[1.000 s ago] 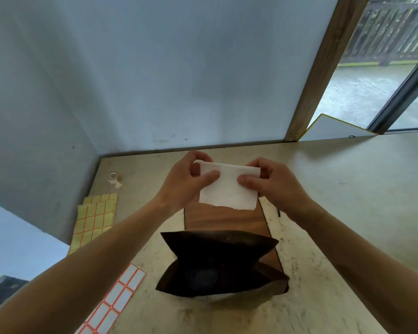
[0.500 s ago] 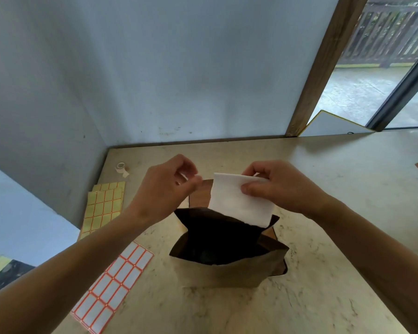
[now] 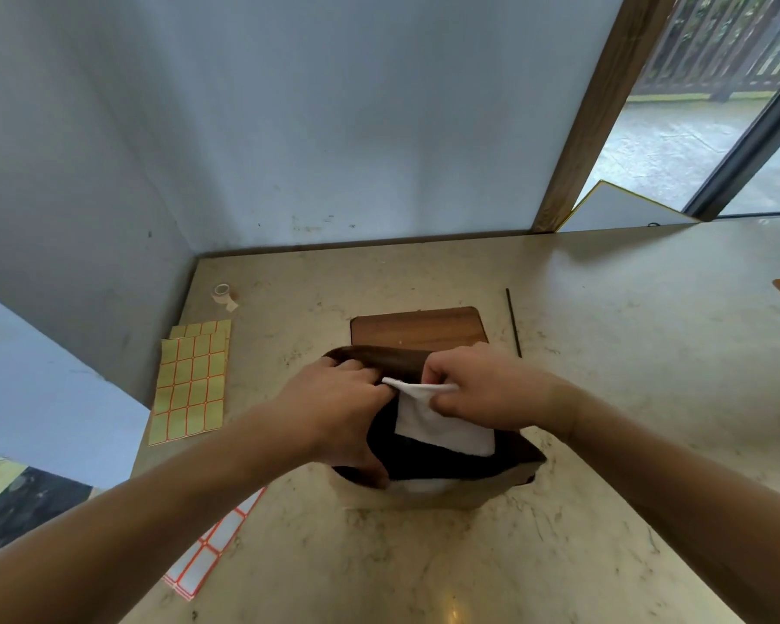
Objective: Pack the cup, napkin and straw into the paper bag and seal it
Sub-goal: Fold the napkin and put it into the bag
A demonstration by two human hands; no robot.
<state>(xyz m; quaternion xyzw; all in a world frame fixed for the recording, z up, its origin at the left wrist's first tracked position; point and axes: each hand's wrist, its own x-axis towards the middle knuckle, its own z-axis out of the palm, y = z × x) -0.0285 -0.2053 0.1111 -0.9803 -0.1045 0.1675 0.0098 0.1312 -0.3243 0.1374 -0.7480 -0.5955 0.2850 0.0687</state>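
Note:
A brown paper bag (image 3: 451, 493) stands open on the counter in the middle of the view. A folded white napkin (image 3: 442, 427) hangs inside its mouth, pinched at the top edge by my right hand (image 3: 487, 389). My left hand (image 3: 338, 412) grips the bag's left rim, thumb at the near edge, fingers at the far one. A thin black straw (image 3: 513, 322) lies on the counter behind and to the right of the bag. Something pale shows low in the bag; I cannot tell whether it is the cup.
A wooden board (image 3: 417, 326) lies just behind the bag. Left of it are a yellow label sheet (image 3: 192, 385), a white label sheet (image 3: 212, 551) and a small tape roll (image 3: 222, 294). Walls close the back and left; the counter (image 3: 627, 353) runs on to the right.
The napkin has gone down from above the bag into its mouth with my right hand. My left hand let go of the napkin and took hold of the bag's left rim.

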